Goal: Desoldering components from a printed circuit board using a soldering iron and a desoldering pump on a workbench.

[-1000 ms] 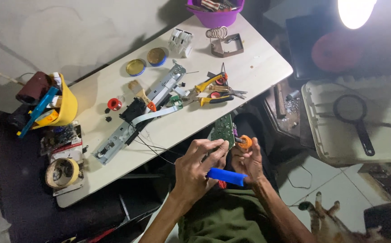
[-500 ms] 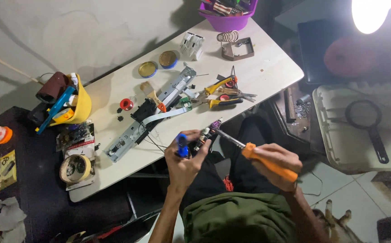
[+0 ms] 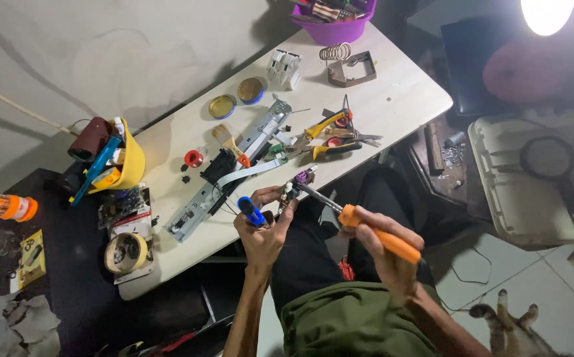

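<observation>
My left hand (image 3: 264,235) has a clenched grip on a blue-handled tool (image 3: 252,212) and small part (image 3: 291,190) — right hand (image 3: 382,254) grips the orange soldering iron (image 3: 366,228), just off the table (image 3: 168,152) edge.

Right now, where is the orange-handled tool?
In the head view, the orange-handled tool is in the right hand, right of the left hand, near the table edge.

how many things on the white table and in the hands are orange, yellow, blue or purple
orange: 1, soldering iron handle in the right hand
yellow: 2, bucket, pliers
blue: 1, tool handle in the left hand
purple: 1, bowl
total: 5
</observation>
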